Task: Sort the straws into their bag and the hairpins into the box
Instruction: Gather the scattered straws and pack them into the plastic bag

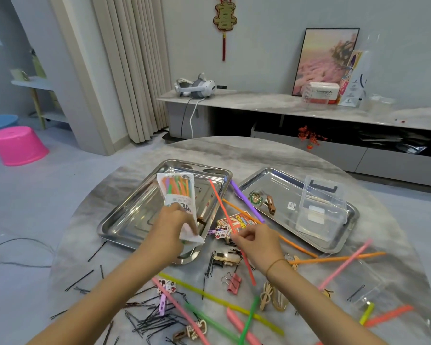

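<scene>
**Inspector:** Left hand?
**Me:** My left hand [171, 227] grips the straw bag [177, 192] by its near end, over the left tray [135, 215].
**Inspector:** Right?
**Me:** My right hand [256, 241] pinches a red straw [222, 210], just right of that tray.
**Inspector:** Hairpins, box?
**Me:** Hairpins [149, 322] lie loose on the tray's near side. The clear box [321, 207] stands well to its right.

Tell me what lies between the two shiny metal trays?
Head view: a long purple plastic straw and a thin orange plastic straw cross the gap, with a small colourful printed carton beside them.
</scene>
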Tool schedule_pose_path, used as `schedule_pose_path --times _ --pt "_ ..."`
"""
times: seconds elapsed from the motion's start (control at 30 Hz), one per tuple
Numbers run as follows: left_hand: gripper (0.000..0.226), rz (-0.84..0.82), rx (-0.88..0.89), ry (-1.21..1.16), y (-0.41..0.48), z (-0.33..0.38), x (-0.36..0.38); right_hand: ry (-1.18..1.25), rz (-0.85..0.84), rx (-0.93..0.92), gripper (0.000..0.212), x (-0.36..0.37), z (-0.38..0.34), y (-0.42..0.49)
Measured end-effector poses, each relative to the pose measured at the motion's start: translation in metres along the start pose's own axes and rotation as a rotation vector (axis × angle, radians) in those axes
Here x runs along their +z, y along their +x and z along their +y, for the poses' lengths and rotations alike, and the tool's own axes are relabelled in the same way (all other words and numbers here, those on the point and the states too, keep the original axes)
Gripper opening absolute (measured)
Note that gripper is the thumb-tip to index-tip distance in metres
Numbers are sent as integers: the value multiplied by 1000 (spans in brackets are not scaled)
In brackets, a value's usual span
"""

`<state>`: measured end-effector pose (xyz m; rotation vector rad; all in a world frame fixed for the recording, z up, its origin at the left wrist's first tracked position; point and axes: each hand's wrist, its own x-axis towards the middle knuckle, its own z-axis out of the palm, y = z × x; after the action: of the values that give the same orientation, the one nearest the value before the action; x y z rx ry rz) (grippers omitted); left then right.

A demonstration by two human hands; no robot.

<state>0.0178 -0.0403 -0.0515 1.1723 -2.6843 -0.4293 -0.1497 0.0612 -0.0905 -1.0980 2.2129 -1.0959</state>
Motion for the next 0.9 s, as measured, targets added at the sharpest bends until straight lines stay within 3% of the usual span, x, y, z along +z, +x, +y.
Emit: schedule_pose_path --times 0.07,0.13,0.23,0.33,0.4,0.53,0.7,0.9 --pt "30 13 -110 -403 8 5 -1 91 -52 -57 15 -2 -10 -4" --pt "33 -78 -283 -820 17 17 2 119 -88 -127 12 -2 -18 -8" --pt "33 -132 -411 -1207 26 31 9 90 -159 -186 11 -8 -24 -9" --pt "21 -100 -440 -1310 27 37 12 -105 -234 -190 33 -25 -23 -1" --pt "20 -137 -473 -1394 28 39 11 -340 -157 -128 46 -38 -15 14" --pt "24 -215 -527 -1473 29 42 9 -647 4 -25 27 -49 4 45" --pt "31 -336 -520 -1472 30 42 20 -730 -2 -44 40 -32 16 75" --pt "29 -415 -571 -1453 34 46 26 -666 -11 20 44 -4 29 101"
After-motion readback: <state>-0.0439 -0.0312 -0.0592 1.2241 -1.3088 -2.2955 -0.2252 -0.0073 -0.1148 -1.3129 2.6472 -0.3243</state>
